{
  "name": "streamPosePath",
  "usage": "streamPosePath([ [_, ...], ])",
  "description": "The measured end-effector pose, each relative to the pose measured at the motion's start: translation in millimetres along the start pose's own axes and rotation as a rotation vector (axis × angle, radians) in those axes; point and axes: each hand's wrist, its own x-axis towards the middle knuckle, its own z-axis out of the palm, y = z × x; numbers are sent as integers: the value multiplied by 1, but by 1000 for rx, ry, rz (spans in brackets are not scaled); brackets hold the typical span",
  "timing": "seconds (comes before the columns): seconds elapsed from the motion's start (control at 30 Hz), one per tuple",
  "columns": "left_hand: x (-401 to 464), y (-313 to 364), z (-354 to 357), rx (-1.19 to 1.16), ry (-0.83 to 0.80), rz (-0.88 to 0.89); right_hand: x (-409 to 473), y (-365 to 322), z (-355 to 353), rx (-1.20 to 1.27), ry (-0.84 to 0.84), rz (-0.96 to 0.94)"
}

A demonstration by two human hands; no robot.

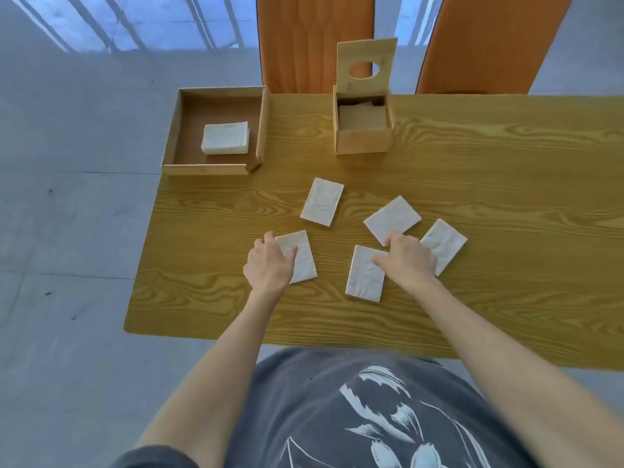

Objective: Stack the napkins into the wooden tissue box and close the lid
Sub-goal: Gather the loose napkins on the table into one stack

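At the desk's [209, 298] far left corner sits a shallow wooden tray [169, 136] with a squared stack of napkins [225, 137] inside it, untouched and well out of reach of either hand.

Nearer the front edge, the left hand [270, 265] lies flat over the left side of a loose napkin [302, 256]. Its fingers [269, 237] are spread and pressing down, not closed around anything, and the napkin's long axis runs roughly from front to far edge, tilted a little. Beyond it lies another napkin [322, 206], apart from both hands, tilted the same way.

The wooden tissue box [363, 141] stands toward the far edge, a little right of that napkin, with its lid [366, 64] upright and the oval slot showing. Some paper already seems to lie inside, dim in the shade.

The right hand [410, 260] rests among three napkins: its thumb on the near one [363, 282], its fingertips [393, 238] on the corner of the far one [391, 219], its outer side covering part of the rightmost one [445, 243]. Whether those fingers pinch anything I cannot tell; they look loosely curled.

Judging by this, the right hand is nearer the box, which lies straight ahead and slightly left of it. No brand, label or writing can be read anywhere.
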Motion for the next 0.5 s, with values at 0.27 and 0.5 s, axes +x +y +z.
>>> streamPosePath([
  [0.27, -3, -4, 18, -77, -28, -151, -2, -8, 14, -8, -17, 114],
  [0.5, 2, -8, 25, -204, -78, -172, -4, -16, 22, 50, -4, 135],
])
